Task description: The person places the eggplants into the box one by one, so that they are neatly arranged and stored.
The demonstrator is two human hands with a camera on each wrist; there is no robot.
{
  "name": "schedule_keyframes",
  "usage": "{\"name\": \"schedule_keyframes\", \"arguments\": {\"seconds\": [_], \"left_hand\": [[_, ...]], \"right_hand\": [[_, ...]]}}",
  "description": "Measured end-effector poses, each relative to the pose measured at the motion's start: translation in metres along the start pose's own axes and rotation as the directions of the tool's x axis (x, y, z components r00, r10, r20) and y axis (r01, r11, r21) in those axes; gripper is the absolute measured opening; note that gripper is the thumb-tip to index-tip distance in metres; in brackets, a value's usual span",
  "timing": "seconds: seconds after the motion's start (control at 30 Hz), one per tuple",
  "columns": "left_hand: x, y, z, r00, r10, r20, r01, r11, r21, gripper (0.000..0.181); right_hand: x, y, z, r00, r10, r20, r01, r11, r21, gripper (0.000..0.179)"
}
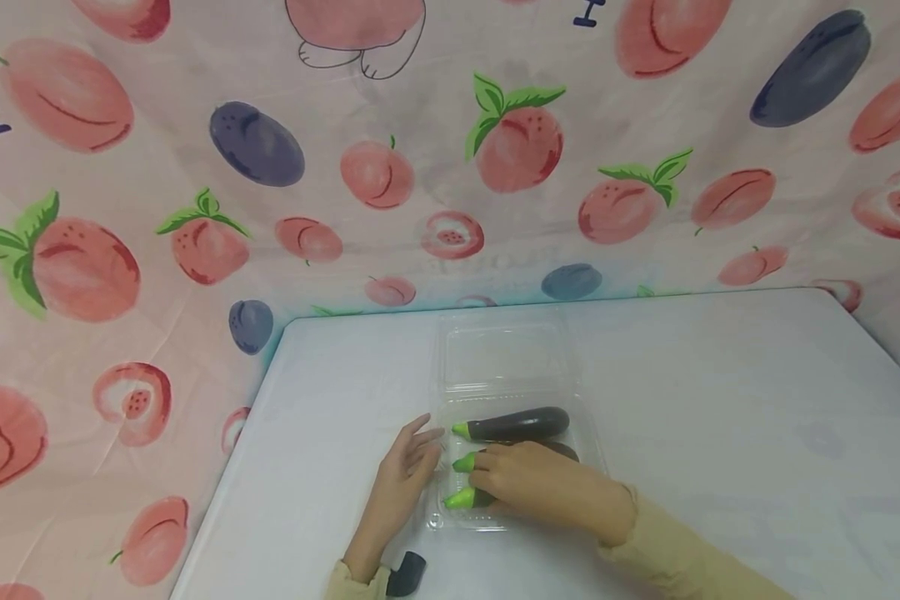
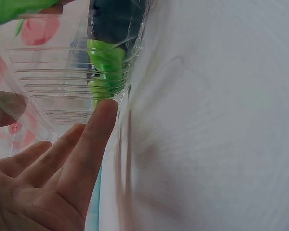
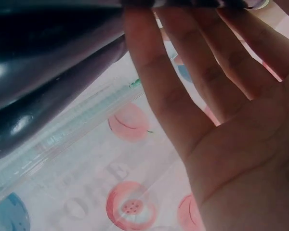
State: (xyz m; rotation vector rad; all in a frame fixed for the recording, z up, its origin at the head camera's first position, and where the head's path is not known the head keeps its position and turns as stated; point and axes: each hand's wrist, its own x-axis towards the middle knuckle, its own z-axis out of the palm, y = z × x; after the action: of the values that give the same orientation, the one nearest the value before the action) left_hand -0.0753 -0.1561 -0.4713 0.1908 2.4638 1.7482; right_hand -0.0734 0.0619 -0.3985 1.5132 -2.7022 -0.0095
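A clear plastic clamshell box (image 1: 512,523) lies with its lid laid back, three eggplants with green stem ends inside it. The far eggplant (image 1: 521,425) lies crosswise in full sight. My right hand (image 1: 532,479) is over the nearer part of the box and grips an eggplant (image 1: 461,498), covering most of its body. Beyond it the middle eggplant (image 1: 463,463) is partly hidden by the same hand. My left hand (image 1: 405,462) stands at the box's left side, fingers stretched out, with a fingertip (image 2: 105,110) right at the ribbed wall in the left wrist view.
The open lid (image 1: 506,354) reaches toward the back of the white table (image 1: 720,417). A fruit-print cloth (image 1: 405,175) hangs behind the table and along its left. A small black device (image 1: 407,575) sits at my left wrist.
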Motion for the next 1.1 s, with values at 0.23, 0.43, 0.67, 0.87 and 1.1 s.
{"name": "schedule_keyframes", "arguments": {"seconds": [0.23,0.43,0.67,0.87,1.1], "left_hand": [[0.0001,0.0005,0.0004,1.000,0.000,-0.003,0.000,1.000,0.004,0.054],[0.0005,0.0004,0.0007,1.000,0.003,-0.010,-0.003,1.000,0.012,0.055],[0.0006,0.0013,0.0006,1.000,-0.007,-0.008,0.007,1.000,0.011,0.055],[0.0003,0.0009,0.0005,1.000,-0.011,-0.002,0.011,1.000,0.002,0.054],[0.0005,0.0004,0.0002,1.000,-0.009,0.003,0.009,1.000,-0.003,0.054]], "right_hand": [[0.0011,0.0009,0.0025,1.000,0.003,0.023,-0.003,1.000,0.013,0.027],[0.0022,0.0018,0.0042,0.999,0.018,0.039,-0.020,0.999,0.044,0.029],[0.0035,0.0023,0.0054,0.998,0.029,0.059,-0.034,0.997,0.074,0.028],[0.0036,0.0024,0.0058,0.997,0.029,0.066,-0.034,0.997,0.072,0.026],[0.0031,0.0025,0.0069,0.997,0.031,0.067,-0.035,0.998,0.055,0.030]]}}
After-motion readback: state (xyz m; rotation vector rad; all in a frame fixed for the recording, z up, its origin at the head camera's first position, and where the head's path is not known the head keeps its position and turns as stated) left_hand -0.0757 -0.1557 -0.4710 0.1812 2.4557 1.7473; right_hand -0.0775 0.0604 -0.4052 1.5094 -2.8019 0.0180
